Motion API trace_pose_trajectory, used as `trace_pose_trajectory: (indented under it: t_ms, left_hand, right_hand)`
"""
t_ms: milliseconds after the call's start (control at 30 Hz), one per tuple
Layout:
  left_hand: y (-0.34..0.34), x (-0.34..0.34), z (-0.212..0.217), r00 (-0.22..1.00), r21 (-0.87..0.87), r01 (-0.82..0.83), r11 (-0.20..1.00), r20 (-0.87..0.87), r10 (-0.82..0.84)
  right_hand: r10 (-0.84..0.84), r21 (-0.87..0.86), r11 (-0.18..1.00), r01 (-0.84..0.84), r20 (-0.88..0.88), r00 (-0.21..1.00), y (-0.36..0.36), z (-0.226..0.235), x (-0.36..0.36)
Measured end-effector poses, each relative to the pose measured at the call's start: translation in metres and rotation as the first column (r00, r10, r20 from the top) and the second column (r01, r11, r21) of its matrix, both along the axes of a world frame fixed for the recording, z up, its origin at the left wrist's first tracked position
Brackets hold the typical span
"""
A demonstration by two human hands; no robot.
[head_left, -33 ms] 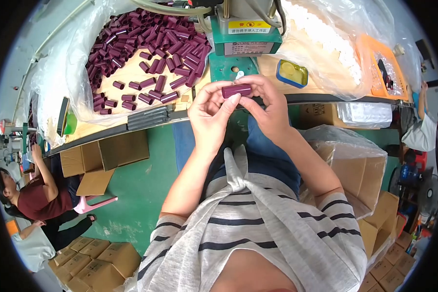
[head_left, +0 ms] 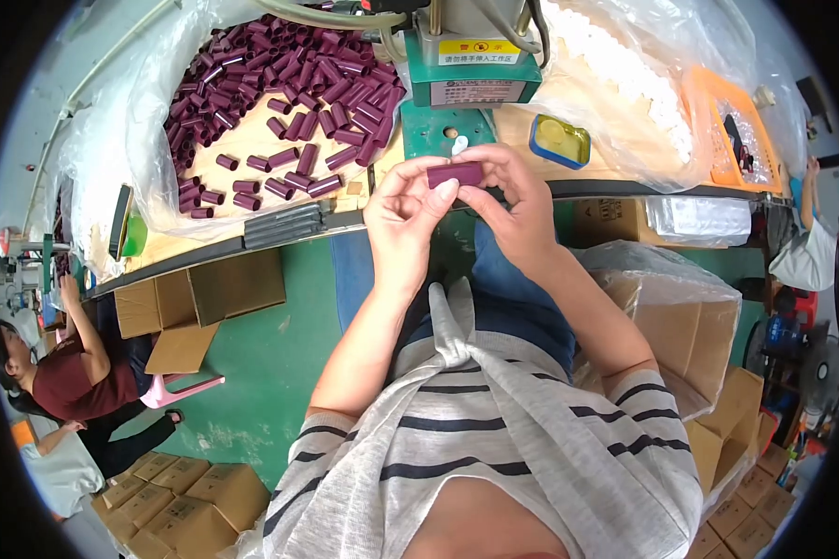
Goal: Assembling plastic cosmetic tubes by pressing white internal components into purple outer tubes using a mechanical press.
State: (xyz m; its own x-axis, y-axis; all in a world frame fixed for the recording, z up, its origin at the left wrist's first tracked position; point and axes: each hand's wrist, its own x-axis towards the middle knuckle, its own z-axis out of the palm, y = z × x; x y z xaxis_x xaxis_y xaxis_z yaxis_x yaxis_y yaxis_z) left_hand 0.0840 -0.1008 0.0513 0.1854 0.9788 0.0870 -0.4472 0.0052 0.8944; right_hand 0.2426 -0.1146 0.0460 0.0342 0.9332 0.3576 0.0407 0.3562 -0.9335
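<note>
A glossy dark purple tube (head_left: 454, 174) lies level between my two hands at the table's front edge. My left hand (head_left: 399, 224) pinches its left end with thumb and fingers. Its right end is gripped by the thumb and fingertips of my right hand (head_left: 517, 210). Just beyond my fingers, a small white piece (head_left: 460, 144) stands on the green base plate (head_left: 423, 129) of a bench press (head_left: 471, 82). Many like purple tubes (head_left: 280, 70) are heaped at the back left, with several scattered closer to me.
Right of the press sits an open blue-rimmed tin (head_left: 561, 140) with yellowish contents. Small white parts (head_left: 625, 74) lie on plastic sheeting, beside an orange basket (head_left: 732, 130). Cardboard boxes (head_left: 238, 289) stand under the table. Another person (head_left: 75, 377) works at the far left.
The tube has turned slightly between my fingers, and the bright streak on it is gone. Both hands have shifted only a tiny bit.
</note>
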Motion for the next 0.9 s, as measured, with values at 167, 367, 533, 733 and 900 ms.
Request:
trace_pose_trajectory:
  t_ms: [167, 367, 533, 733, 900]
  left_hand:
    - [0.002, 0.003, -0.016, 0.841, -0.217, 0.302, 0.928, 0.518, -0.153]
    - [0.009, -0.009, -0.015, 0.998, -0.046, -0.054, 0.997, -0.033, 0.053]
    - [0.029, -0.034, -0.017, 0.952, 0.093, -0.279, 0.956, -0.104, 0.288]
    - [0.031, -0.027, -0.028, 0.913, 0.141, -0.311, 0.94, -0.231, 0.336]
    - [0.031, -0.016, -0.034, 0.921, 0.19, -0.268, 0.945, -0.237, 0.308]
  right_hand:
    - [-0.015, 0.065, 0.998, 0.013, 0.021, 1.0, 0.0, 0.002, -0.005]
    - [-0.285, 0.119, 0.958, 0.262, 0.278, 0.917, 0.02, 0.016, 0.014]
    - [-0.179, 0.032, 0.984, 0.177, 0.289, 0.94, 0.043, 0.01, 0.02]
    - [-0.058, -0.049, 0.995, 0.084, 0.392, 0.918, 0.047, -0.011, 0.024]
    - [-0.073, 0.012, 0.997, 0.075, 0.385, 0.92, 0.048, -0.013, 0.024]
